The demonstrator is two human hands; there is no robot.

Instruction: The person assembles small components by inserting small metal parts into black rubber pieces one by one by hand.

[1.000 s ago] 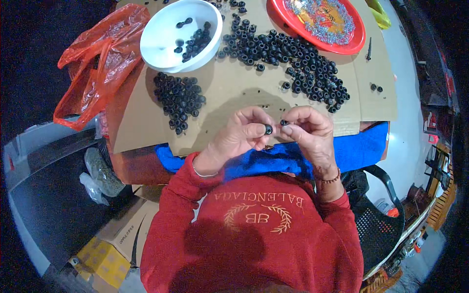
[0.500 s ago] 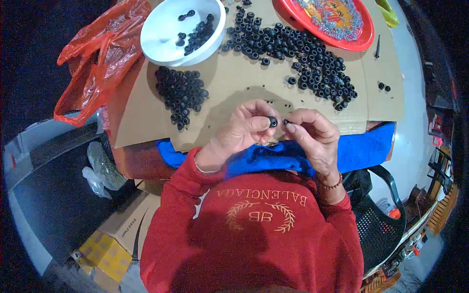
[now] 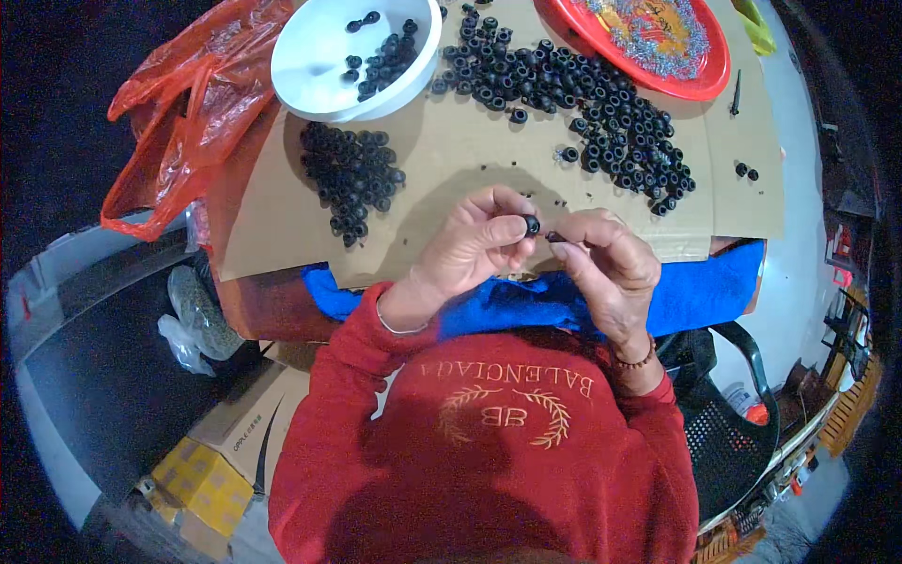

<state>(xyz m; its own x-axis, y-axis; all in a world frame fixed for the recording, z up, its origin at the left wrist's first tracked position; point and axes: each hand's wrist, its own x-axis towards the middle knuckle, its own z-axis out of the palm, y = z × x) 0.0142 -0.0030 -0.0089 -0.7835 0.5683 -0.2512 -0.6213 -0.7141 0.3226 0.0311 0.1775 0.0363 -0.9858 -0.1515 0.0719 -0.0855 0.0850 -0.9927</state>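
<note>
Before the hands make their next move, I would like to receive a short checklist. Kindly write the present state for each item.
1. Left hand holds the round black piece between thumb and finger: ok.
2. Right hand pinches the small dark piece: ok.
3. Both held pieces exactly lined up: cannot tell; fingers partly hide them.
4. Cardboard free of loose bits: not ok; tiny dark bits lie just beyond the hands.
5. White bowl standing upright: ok, with black pieces inside.

Smooth, plastic-looking black pieces (image 3: 564, 94) at one o'clock, matt cardboard (image 3: 446, 141) beneath; glossy plastic bag (image 3: 214, 80) (crinkled) at ten
</note>
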